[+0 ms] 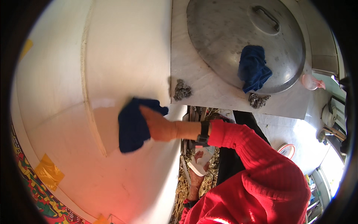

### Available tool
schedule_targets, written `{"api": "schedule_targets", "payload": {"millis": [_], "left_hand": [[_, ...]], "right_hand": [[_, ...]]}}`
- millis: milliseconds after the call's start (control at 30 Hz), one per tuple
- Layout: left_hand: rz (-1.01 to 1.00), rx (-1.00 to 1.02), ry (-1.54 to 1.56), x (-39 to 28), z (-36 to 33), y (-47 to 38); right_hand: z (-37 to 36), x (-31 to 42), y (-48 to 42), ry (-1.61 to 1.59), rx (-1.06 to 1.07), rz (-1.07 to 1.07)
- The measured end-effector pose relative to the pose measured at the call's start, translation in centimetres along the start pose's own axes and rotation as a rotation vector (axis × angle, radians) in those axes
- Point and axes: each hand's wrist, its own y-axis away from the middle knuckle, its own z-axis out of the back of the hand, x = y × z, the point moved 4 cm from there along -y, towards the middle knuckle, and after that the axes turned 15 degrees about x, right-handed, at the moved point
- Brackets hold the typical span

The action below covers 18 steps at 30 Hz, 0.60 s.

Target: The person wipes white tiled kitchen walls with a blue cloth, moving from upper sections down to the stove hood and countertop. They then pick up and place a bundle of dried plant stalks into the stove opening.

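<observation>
My right hand (160, 126) presses a dark blue cloth (132, 128) against a pale wall panel (128, 56), left of the counter. Fingers and thumb spread over the cloth, and a black band circles the wrist. A rough filled seam (85, 70) runs down the panel near the cloth. Lower down, my left hand (199, 170) holds a white plastic container (205, 156), partly hidden by the hand and its own rim. A second blue cloth (254, 67) lies crumpled on a large round metal lid (221, 36), away from both hands.
Two steel wool scourers (182, 90) (258, 100) sit on the white counter (207, 93) edge. Straw (183, 198) covers the ground below. A pinkish plastic cup (311, 82) stands beyond the lid. Yellow tape (49, 171) and a colourful printed border (39, 196) line the wall's lower left.
</observation>
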Motion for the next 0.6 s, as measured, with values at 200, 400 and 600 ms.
{"api": "schedule_targets", "payload": {"millis": [200, 400, 600], "left_hand": [[-0.072, -0.063, 0.189, 1.2, -0.5, 0.2], [-0.077, -0.070, 0.102, 1.1, -0.9, 0.1], [-0.011, -0.046, 0.090, 0.9, -0.5, 0.0]], "right_hand": [[5.5, -16.1, 0.0, -0.254, -0.768, -0.549], [1.5, -7.7, 1.2, -0.369, -0.430, -0.592], [-1.8, -1.6, 1.1, -0.282, -0.192, -0.045]]}}
